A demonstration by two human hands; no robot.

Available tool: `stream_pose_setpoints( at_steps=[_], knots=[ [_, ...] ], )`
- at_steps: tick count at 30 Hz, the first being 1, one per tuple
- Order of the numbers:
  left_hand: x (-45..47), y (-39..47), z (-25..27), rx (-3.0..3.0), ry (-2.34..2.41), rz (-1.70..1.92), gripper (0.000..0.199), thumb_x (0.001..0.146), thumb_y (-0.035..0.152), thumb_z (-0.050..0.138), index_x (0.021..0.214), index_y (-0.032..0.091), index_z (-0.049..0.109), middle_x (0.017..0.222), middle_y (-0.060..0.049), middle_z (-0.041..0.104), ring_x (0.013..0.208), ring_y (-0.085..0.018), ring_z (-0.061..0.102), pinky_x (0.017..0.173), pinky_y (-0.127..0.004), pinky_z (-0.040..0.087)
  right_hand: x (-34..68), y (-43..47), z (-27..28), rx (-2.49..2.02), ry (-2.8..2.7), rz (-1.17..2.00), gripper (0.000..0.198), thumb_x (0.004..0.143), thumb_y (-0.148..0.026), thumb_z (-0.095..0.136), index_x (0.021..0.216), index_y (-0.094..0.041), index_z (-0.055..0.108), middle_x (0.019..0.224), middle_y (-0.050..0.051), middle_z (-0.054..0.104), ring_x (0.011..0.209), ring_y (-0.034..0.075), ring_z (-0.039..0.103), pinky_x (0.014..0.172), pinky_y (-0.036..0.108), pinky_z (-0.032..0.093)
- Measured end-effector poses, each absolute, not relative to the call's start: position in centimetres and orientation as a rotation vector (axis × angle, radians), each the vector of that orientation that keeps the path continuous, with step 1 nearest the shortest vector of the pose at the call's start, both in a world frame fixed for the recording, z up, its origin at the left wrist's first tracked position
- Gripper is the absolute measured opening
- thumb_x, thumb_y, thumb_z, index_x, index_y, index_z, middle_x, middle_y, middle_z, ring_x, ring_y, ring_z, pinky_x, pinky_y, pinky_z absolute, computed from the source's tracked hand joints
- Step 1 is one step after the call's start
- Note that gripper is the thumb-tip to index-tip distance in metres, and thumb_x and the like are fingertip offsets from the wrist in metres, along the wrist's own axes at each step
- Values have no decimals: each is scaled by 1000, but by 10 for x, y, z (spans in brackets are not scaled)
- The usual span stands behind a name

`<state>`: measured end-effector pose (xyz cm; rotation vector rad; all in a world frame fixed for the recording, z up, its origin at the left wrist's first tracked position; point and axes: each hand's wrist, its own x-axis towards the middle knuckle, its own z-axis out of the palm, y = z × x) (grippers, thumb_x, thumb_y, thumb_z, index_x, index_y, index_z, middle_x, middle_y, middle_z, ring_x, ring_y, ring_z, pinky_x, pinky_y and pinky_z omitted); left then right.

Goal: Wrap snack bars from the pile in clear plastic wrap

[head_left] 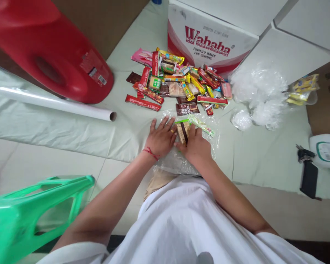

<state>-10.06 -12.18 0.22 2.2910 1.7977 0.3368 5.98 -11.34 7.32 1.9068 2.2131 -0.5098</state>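
Frame centre: tan-and-brown rectangular snack bar, likely light, crumbly, best held by long edges; left hand splayed on clear plastic film; right hand curled at bar, hold unclear.

Indoor room, homely in look; whether home or small stockroom, I cannot tell. Evidence before me: one table under pale green cloth; tiled floor; one green plastic stool, my left; one Wahaha water carton; one red plastic jug; wrapped snacks, heaped; keys.
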Motion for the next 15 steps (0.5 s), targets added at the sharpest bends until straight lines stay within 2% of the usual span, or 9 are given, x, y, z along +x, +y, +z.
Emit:
stream_pose_setpoints(
  at_steps=[4, 8, 11, 15],
  knots=[
    [-102, -122, 1, 2281, 1788, 376, 52, 110, 36, 28, 151, 24, 59, 172, -8, 39, 162, -33, 32, 131, -70, 14, 61, -117, 80, 1873, 2174, -468, 85, 94, -53, 70, 159, -11, 35, 134, 20, 61, 117, 34, 69, 86, 39, 58],
    [-102, -123, 2, 2256, 1795, 414, 53, 111, 37, 26, 156, 30, 52, 172, -6, 40, 161, -32, 33, 129, -74, 10, 65, -118, 82, 1872, 2116, -465, 68, 95, -42, 67, 153, -15, 42, 130, 17, 63, 113, 33, 71, 84, 40, 57],
    [-102, -124, 2, 2254, 1785, 426, 54, 111, 38, 27, 160, 30, 47, 172, -7, 40, 161, -32, 33, 129, -74, 11, 67, -119, 80, 1879, 2105, -452, 67, 95, -42, 66, 152, -16, 41, 130, 17, 62, 111, 32, 71, 83, 39, 57],
    [-102, -124, 3, 2249, 1777, 435, 55, 111, 38, 28, 161, 29, 46, 172, -8, 40, 161, -32, 33, 129, -74, 11, 70, -122, 79, 1910, 2120, -423, 55, 98, -40, 61, 145, -18, 46, 130, 15, 62, 102, 30, 73, 78, 38, 56]
  ],
)
